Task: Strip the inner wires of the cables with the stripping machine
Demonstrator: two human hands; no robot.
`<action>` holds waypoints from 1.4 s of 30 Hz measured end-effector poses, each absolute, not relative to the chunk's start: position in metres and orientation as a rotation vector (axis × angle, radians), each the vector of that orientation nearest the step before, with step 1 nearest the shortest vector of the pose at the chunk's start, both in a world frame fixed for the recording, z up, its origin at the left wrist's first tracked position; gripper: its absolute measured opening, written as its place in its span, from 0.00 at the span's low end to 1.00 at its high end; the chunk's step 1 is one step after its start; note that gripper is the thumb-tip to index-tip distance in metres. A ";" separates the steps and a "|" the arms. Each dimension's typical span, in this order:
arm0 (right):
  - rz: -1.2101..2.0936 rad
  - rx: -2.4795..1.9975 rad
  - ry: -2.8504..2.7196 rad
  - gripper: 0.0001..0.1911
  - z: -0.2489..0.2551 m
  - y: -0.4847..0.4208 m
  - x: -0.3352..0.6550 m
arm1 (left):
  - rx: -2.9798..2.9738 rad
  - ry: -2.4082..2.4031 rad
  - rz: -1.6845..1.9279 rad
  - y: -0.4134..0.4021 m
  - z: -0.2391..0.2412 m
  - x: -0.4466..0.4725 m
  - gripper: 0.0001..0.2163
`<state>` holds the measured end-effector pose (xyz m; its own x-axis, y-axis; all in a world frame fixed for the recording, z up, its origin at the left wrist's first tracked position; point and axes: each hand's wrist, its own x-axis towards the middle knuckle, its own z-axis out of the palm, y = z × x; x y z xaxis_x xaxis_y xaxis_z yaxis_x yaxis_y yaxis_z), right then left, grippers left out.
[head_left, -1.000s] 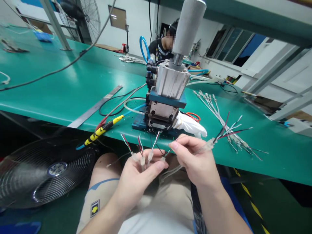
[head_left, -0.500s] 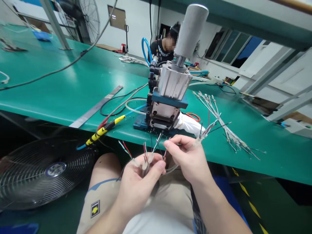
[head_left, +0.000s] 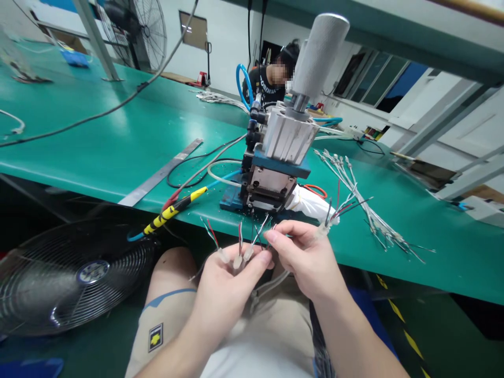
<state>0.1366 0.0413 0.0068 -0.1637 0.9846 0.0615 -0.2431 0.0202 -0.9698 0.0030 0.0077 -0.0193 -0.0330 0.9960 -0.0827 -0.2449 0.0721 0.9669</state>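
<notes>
My left hand [head_left: 232, 281] is closed round several cables [head_left: 237, 261], whose split ends fan upward in red, white, green and black wires. My right hand [head_left: 305, 252] pinches thin wires between thumb and forefinger, close to the left fingertips. Another cable end [head_left: 324, 228] with a pale sleeve and loose coloured wires pokes out behind the right hand's knuckles, held by its curled fingers. Just beyond both hands, at the bench edge, stands a pneumatic machine [head_left: 275, 181] with a knurled metal cylinder on top. Grey cable hangs below the hands over my lap.
A bundle of cables [head_left: 364, 210] lies on the green bench [head_left: 79, 131] to the right. On the left are a steel ruler [head_left: 161, 173] and a yellow-black taped air hose [head_left: 173, 211]. A floor fan [head_left: 92, 273] stands below left. Across the bench sits a person [head_left: 270, 81].
The view has shifted slightly, so the bench and machine appear a little farther right and lower. Both hands keep their hold; the left-hand wire ends stand slightly more upright.
</notes>
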 end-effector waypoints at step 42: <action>1.436 -0.816 -1.234 0.10 0.011 0.031 0.140 | 0.967 0.820 1.088 0.012 -0.022 -0.010 0.12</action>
<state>0.1401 0.0312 0.0107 -0.2408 0.9628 0.1223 -0.2656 0.0559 -0.9625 -0.0095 0.0117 -0.0218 0.2689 0.9603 -0.0741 -0.3356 0.1655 0.9274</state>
